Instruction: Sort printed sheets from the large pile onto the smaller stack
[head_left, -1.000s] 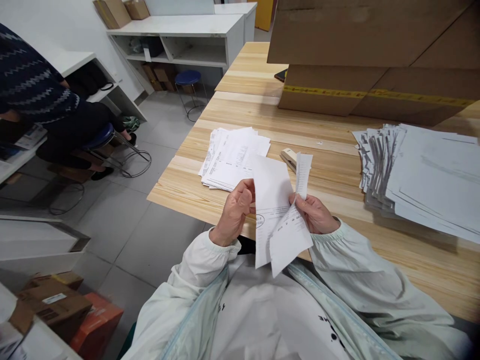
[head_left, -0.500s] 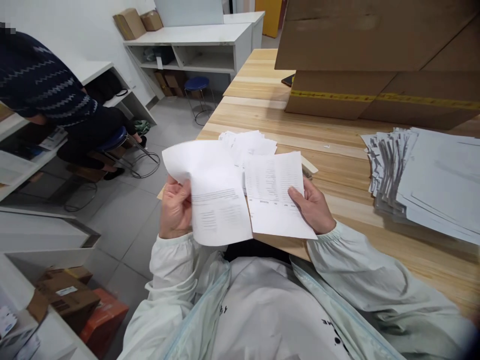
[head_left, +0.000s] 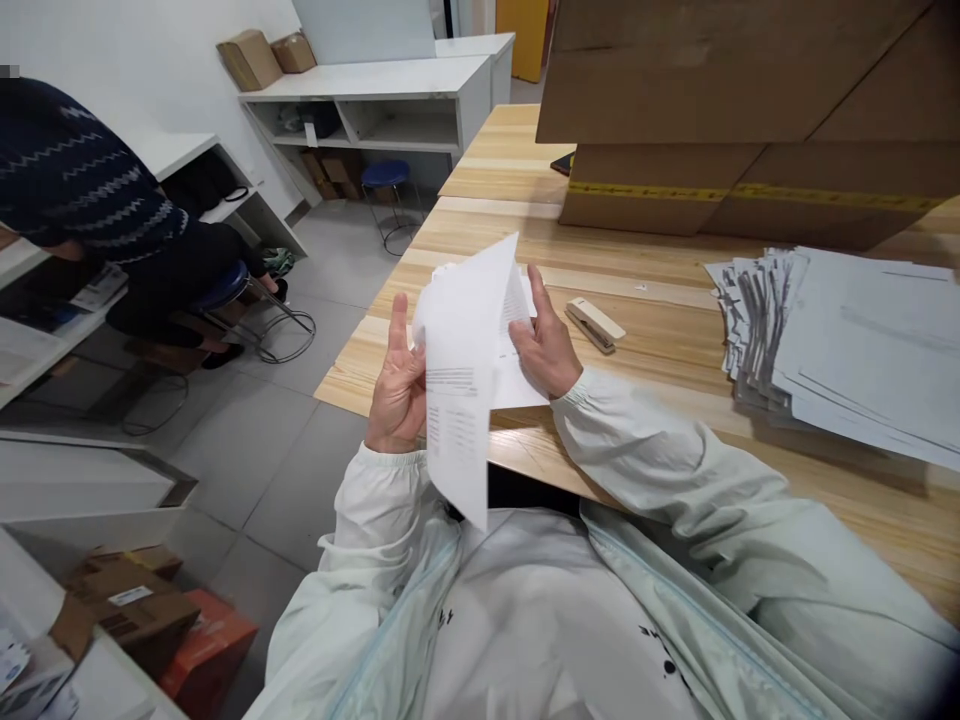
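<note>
Between thumb and fingers my left hand (head_left: 400, 395) holds a printed sheet of paper (head_left: 459, 400) that is turned nearly edge-on to me, one or two fingers raised. Just to its right, my right hand (head_left: 547, 340) grips another printed sheet (head_left: 514, 385), partly hidden behind the first. Both sheets are above the front edge of the wooden table (head_left: 660, 330). More papers (head_left: 444, 270) show a little behind them. A cream stapler (head_left: 595, 323) lies on the table to the right of my right hand.
A thick stack of papers (head_left: 862, 330) lies on the table at right. Large cardboard boxes (head_left: 645, 190) stand behind it. To the left a person (head_left: 97, 170) sits on a blue stool (head_left: 217, 290). Cardboard boxes (head_left: 127, 600) fill a low shelf at lower left.
My hands have come closer together, bringing the two sheets to overlap. The left sheet has turned upright and edge-on. The stapler, mostly covered before, is now uncovered.
</note>
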